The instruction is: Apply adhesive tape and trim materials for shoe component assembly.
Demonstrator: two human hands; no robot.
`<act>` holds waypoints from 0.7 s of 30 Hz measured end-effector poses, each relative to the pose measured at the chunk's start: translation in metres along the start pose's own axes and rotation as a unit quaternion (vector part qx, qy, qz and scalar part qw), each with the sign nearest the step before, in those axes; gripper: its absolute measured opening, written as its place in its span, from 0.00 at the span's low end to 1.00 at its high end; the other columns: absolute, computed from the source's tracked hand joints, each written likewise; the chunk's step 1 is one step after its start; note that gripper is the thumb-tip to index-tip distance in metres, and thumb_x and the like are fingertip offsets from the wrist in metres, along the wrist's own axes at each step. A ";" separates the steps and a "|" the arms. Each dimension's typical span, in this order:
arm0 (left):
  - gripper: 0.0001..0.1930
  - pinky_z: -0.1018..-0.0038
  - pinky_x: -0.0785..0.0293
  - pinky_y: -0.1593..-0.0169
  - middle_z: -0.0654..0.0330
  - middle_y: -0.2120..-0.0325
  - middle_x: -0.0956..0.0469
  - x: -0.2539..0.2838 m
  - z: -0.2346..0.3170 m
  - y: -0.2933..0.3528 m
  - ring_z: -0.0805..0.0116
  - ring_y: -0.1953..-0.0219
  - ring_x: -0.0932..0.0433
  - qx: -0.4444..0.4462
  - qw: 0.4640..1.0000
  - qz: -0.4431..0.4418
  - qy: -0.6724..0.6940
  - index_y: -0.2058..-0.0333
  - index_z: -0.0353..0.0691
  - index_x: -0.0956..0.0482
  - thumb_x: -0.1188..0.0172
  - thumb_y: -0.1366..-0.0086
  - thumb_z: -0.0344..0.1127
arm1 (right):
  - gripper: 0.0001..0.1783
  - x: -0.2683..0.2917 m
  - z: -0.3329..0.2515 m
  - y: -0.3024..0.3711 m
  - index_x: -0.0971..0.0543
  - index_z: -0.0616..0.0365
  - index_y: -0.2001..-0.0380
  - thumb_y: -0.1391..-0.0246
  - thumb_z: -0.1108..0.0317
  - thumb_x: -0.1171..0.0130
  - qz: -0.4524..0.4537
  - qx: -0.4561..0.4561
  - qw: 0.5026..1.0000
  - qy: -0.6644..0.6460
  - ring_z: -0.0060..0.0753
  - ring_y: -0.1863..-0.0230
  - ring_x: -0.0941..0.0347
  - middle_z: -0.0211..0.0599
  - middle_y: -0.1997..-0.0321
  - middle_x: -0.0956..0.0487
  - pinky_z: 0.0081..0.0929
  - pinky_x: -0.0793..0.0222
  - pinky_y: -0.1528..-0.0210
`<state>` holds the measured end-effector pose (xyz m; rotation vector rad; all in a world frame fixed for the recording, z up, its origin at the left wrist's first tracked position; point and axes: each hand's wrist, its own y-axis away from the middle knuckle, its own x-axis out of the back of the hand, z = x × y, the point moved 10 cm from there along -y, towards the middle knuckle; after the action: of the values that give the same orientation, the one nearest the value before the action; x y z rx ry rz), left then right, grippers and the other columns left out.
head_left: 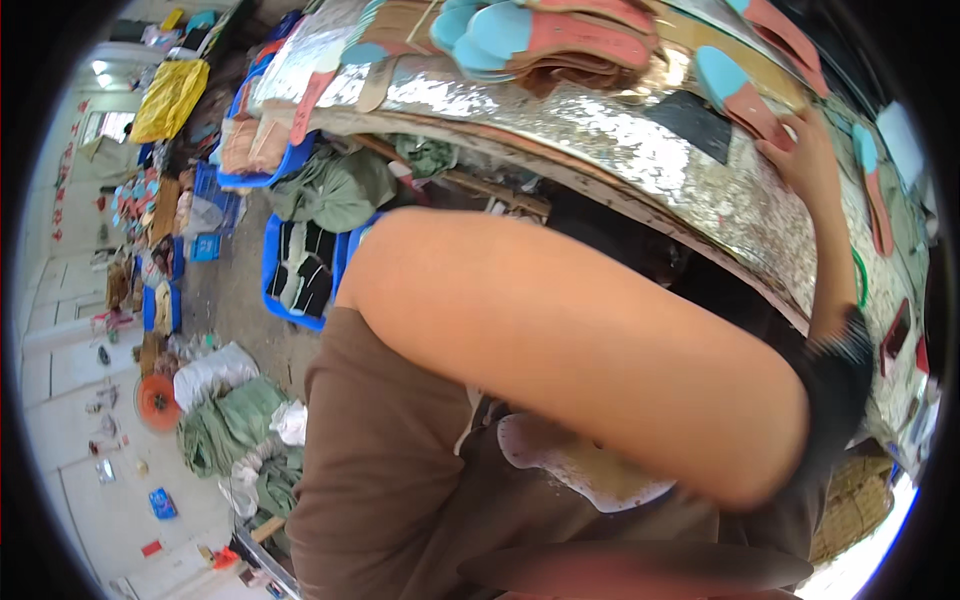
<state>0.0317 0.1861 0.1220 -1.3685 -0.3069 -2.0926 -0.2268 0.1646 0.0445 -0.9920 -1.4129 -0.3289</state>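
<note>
My right hand (800, 155) reaches over the worktable at the upper right. Its thumb and fingers pinch the coral end of a light-blue and coral insole (722, 78). A flat dark square piece (692, 124) lies beside that insole. To the left is a pile of similar insoles (600, 40), and one more insole (872, 190) lies to the right of my hand. A large bare limb (560, 330), probably my left arm, crosses the middle of the view close up, slightly blurred. My left hand does not show.
The worktable's edge (620, 180) slants down to the right, its top shiny and worn. Green sacks (335, 190) and a blue crate (318, 322) with black-and-white pieces stand left of it. Farther off are an orange fan (158, 402) and bundled sacks (235, 420). A phone (896, 335) lies far right.
</note>
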 end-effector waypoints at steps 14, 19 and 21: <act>0.19 0.63 0.27 0.56 0.54 0.66 0.22 0.009 -0.161 0.106 0.54 0.61 0.22 0.146 0.938 0.300 0.099 0.58 0.40 0.21 0.31 0.46 0.42 | 0.26 0.016 -0.026 0.019 0.33 0.57 0.61 0.64 0.63 0.34 -0.060 -0.035 0.997 0.021 0.55 0.64 0.25 0.51 0.70 0.22 0.48 0.31 0.64; 0.47 0.69 0.31 0.45 0.48 0.43 0.32 0.032 -0.231 0.100 0.59 0.46 0.28 0.241 0.872 0.406 0.125 0.36 0.38 0.40 0.24 0.52 0.43 | 0.26 0.020 -0.015 0.024 0.36 0.57 0.60 0.62 0.64 0.36 -0.050 -0.027 0.998 -0.015 0.57 0.68 0.25 0.53 0.72 0.23 0.46 0.31 0.66; 0.58 0.68 0.32 0.42 0.43 0.37 0.42 0.021 -0.253 0.072 0.56 0.41 0.33 0.208 0.876 0.356 0.250 0.31 0.40 0.54 0.23 0.54 0.45 | 0.29 0.015 -0.004 0.026 0.35 0.60 0.59 0.61 0.59 0.34 -0.084 -0.084 0.985 -0.125 0.55 0.68 0.24 0.53 0.70 0.22 0.43 0.29 0.67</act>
<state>-0.1200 -0.0046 0.0198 -0.5210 -0.0117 -1.5419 -0.2025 0.1825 0.0487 -1.0824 -1.7253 -0.4672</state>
